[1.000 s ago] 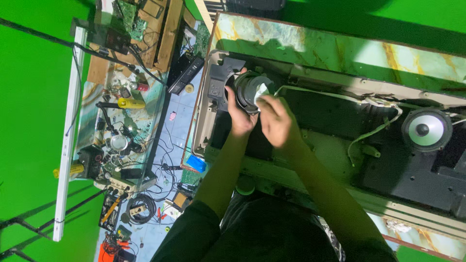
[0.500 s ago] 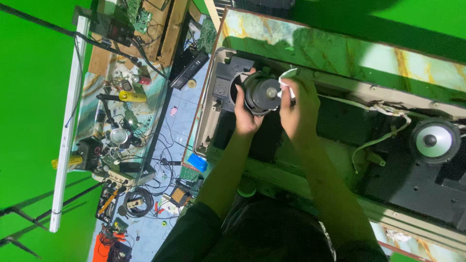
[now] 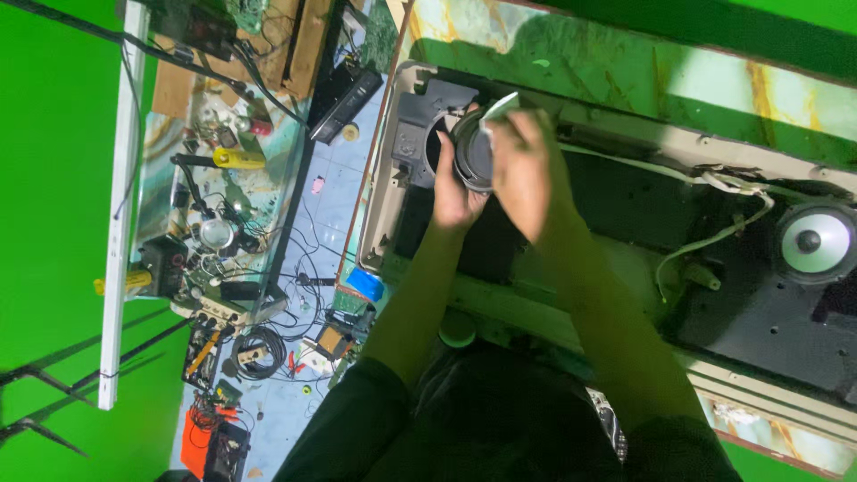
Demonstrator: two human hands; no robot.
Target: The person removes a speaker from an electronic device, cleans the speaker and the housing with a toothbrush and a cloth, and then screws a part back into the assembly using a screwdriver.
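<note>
Holding a round black speaker (image 3: 470, 152) w/ both hands at upper centre of frame: left hand (image 3: 455, 192) cups its lower rim, right hand (image 3: 527, 170) covers its top. It's at the cabinet's (image 3: 393, 178) opening, not yet seated; 2nd speaker (image 3: 817, 241) sits mounted far right.

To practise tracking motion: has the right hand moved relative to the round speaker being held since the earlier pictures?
Yes. The right hand has shifted from the speaker's lower side onto its top, covering it beside the black mount.

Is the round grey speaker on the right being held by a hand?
No, the round grey speaker sits alone in the black panel; both hands are at the other speaker.
</note>
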